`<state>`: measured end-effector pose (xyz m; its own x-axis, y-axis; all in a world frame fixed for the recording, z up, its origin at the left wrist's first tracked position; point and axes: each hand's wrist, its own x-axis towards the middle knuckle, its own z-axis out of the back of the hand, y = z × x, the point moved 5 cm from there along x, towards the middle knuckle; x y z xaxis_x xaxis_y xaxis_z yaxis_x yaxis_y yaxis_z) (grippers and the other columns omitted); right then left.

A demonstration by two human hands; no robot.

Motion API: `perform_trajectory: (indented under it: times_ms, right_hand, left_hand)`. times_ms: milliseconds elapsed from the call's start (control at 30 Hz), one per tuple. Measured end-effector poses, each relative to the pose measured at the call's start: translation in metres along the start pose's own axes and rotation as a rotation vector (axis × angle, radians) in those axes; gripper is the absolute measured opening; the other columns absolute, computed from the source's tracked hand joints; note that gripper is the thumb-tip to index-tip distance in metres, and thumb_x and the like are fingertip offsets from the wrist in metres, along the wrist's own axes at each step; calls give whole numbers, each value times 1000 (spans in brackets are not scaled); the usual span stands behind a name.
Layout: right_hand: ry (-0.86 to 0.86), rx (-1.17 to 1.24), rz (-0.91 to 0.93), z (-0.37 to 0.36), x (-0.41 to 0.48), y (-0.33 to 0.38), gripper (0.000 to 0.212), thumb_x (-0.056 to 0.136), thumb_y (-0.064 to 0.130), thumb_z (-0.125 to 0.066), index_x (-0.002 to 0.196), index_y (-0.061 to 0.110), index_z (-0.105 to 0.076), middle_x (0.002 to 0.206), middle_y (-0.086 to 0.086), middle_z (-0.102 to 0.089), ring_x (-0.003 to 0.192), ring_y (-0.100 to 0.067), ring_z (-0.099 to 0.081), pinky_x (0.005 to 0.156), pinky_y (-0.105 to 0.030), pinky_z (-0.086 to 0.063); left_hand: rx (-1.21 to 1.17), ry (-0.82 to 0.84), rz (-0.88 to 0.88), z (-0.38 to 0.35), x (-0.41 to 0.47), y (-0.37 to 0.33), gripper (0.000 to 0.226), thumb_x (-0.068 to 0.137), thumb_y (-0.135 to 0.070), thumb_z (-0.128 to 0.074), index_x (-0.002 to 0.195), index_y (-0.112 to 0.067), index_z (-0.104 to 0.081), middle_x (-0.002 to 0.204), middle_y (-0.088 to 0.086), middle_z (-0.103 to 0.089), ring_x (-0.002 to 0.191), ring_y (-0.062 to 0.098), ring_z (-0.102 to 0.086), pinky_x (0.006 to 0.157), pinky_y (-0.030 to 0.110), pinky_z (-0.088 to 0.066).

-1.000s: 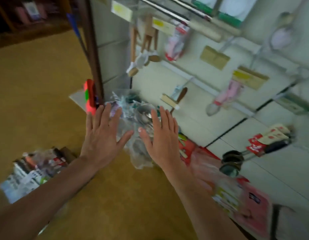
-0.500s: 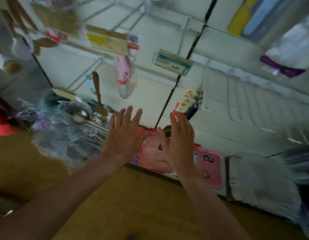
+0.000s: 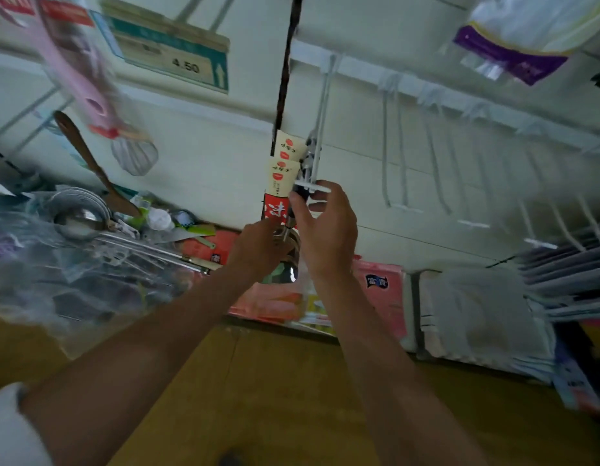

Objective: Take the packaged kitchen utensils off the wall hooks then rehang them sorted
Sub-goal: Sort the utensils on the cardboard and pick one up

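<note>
Packaged utensils with cream and red cards (image 3: 281, 173) hang at the tip of a white wire hook (image 3: 320, 105) on the wall. My right hand (image 3: 327, 230) pinches their dark handles just below the hook's end. Curled round their lower metal part, my left hand (image 3: 258, 245) holds them from the left. The metal ends are mostly hidden behind both hands. A heap of plastic-wrapped ladles and spoons (image 3: 86, 230) lies on the shelf at the left.
A pink-handled whisk (image 3: 90, 95) and a wooden spatula (image 3: 86, 159) hang at the left under a price tag (image 3: 177, 58). Several bare hooks (image 3: 433, 169) stick out at the right. Red packs (image 3: 275, 301) and white cloths (image 3: 476, 314) lie on the shelf below.
My view swung right from the utensil heap. Both hands, open and spread before, rose to the hook and took hold of the carded utensils.
</note>
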<state>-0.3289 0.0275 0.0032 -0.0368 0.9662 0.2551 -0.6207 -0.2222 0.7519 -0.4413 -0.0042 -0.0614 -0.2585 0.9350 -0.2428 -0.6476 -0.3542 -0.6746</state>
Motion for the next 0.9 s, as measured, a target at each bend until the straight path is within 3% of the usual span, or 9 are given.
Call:
perform_trajectory:
  times_ms: [133, 333, 533, 633, 733, 833, 900]
  right_hand:
    - [-12, 23, 16, -7, 5, -5, 43, 88, 45, -72, 115, 15, -59, 105, 1, -72, 85, -13, -69, 71, -35, -60]
    - [-56, 27, 81, -7, 4, -3, 41, 89, 40, -74, 115, 13, -58, 107, 0, -73, 87, -14, -71, 71, -30, -60]
    - [-53, 11, 98, -7, 1, -2, 40, 90, 39, -72, 115, 12, -58, 107, 0, -72, 86, -13, -70, 68, -19, -53]
    - [-45, 1, 101, -6, -2, -1, 40, 90, 40, -72, 113, 12, -57, 107, -1, -73, 84, -12, -70, 65, -6, -40]
    - [-37, -8, 108, -3, -11, 1, 39, 90, 40, -71, 112, 12, -57, 107, 1, -72, 84, -11, -69, 65, -3, -36]
    - [-23, -2, 105, 1, -19, 1, 38, 90, 40, -71, 112, 12, -57, 109, 1, -72, 86, -11, -69, 65, -3, -37]
    - [-6, -8, 89, 4, -23, 1, 38, 91, 41, -70, 113, 13, -56, 111, 2, -71, 86, -10, -68, 66, -5, -40]
  left_hand:
    - [-24, -16, 30, -18, 19, 3, 18, 96, -19, -56, 99, -6, -68, 101, 12, -72, 86, 30, -66, 71, 29, -45]
    - [-27, -1, 32, -28, 21, 5, 24, 99, -18, -50, 103, 0, -66, 109, 18, -69, 97, 35, -65, 80, 34, -48]
    - [-89, -84, 0, -29, 22, 12, 25, 101, -18, -50, 101, -2, -70, 104, 16, -71, 74, 20, -53, 58, 20, -35]
    - [-103, -130, -55, -30, 12, 18, 24, 100, -18, -51, 101, -5, -71, 101, 13, -73, 78, 23, -62, 72, 26, -45]
    - [-112, -184, -104, -31, 1, 22, 20, 99, -15, -54, 98, -4, -71, 96, 12, -73, 81, 25, -67, 80, 32, -51]
    - [-115, -223, -142, -30, -10, 22, 19, 97, -15, -55, 90, -6, -70, 83, 4, -70, 67, 11, -61, 63, 19, -43]
    - [-105, -200, -145, -33, -18, 22, 18, 97, -14, -54, 92, -6, -70, 82, 0, -68, 65, 6, -59, 59, 22, -44]
